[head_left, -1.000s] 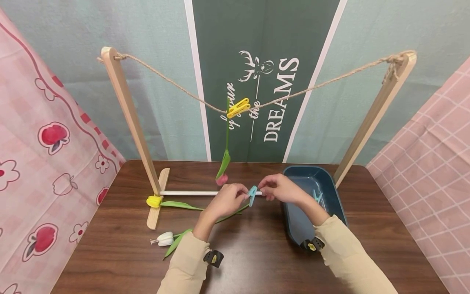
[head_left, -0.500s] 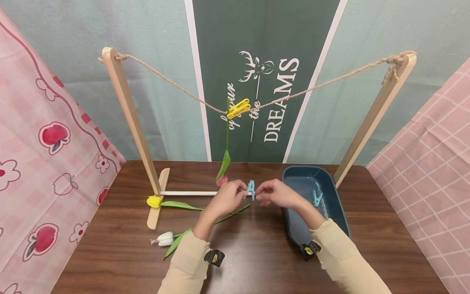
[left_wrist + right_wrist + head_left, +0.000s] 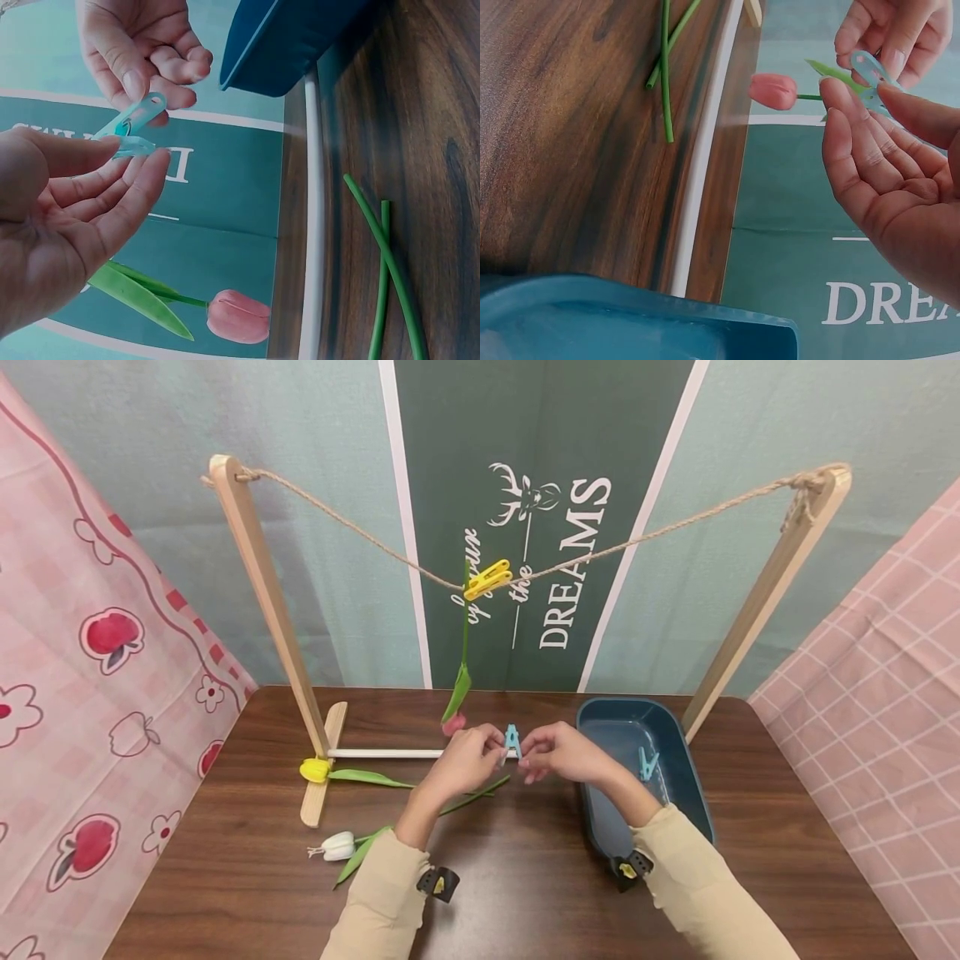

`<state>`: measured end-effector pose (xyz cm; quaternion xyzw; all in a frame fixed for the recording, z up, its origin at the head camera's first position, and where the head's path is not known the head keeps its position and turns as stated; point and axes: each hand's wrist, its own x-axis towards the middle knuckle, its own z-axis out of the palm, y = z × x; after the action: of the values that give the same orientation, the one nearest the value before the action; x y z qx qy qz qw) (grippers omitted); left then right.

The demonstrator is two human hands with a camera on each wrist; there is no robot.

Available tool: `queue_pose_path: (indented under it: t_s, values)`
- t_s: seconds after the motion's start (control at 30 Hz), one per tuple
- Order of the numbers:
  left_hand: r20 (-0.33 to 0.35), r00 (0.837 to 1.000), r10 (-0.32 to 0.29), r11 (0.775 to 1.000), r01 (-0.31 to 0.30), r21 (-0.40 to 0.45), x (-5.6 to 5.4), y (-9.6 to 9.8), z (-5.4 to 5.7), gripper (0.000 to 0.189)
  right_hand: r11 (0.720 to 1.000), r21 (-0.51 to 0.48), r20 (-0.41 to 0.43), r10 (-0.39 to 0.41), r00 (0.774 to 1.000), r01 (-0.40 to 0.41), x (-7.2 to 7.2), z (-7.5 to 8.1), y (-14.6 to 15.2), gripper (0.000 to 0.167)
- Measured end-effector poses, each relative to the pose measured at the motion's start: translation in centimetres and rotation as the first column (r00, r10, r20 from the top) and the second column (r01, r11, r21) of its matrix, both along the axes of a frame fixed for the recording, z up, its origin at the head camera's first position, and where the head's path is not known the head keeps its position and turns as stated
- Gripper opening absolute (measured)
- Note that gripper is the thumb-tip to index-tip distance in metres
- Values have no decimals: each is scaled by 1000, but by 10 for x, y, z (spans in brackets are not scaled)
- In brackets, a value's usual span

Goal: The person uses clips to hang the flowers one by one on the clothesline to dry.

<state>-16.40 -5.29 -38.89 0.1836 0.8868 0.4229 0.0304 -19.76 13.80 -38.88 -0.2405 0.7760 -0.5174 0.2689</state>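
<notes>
Guard first against dropping the light-blue plastic clothespin with a wire spring point(image 3: 512, 737), raised between both hands over the dark brown wood-grain table point(image 3: 525, 902): judge as likely to slip, owing to contact at the fingertips only. Avoid levering its two arms apart in opposite directions; liable, at a guess, to unseat the spring and split the clip. Mind clearance to the pink tulip with a green stem and leaf point(image 3: 453, 723), hanging bloom-down just behind the left hand point(image 3: 467, 760) from the tan twisted-fibre rope point(image 3: 633, 541) by a yellow plastic clothespin point(image 3: 487, 581); liable to swing or pull loose if struck during a lift. Keep the cream fabric left sleeve point(image 3: 382, 893) off the white tulip point(image 3: 339, 847), lying close by; likely to be dragged along by a low sweep. Next, check the hands. Left: thumb and fingertip closed together in a pinch on one arm of the light-blue clip. Right hand point(image 3: 561, 753): thumb and forefinger likewise pinching the opposite arm, with remaining fingers loosely bent. Note position of the clip: apart from the rope, and left of the dark-blue rectangular tray point(image 3: 684, 756) holding a second light-blue clothespin point(image 3: 648, 764).
</notes>
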Motion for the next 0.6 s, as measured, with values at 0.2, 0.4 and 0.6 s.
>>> queue_pose_path:
  t_s: [0.2,0.4,0.6]
  values:
    - [10,1000,8,999,-8,32,0,-3,1,21,1000,25,-4,15,1000,-15,1,2,-1,10]
    - [-12,1000,5,999,-5,52,-1,-4,2,19,996,74,-54,54,997,-50,1,4,0,9]
    - [-52,999,-14,998,17,56,-2,-6,1,13,995,84,-75,51,996,-44,1,4,0,8]
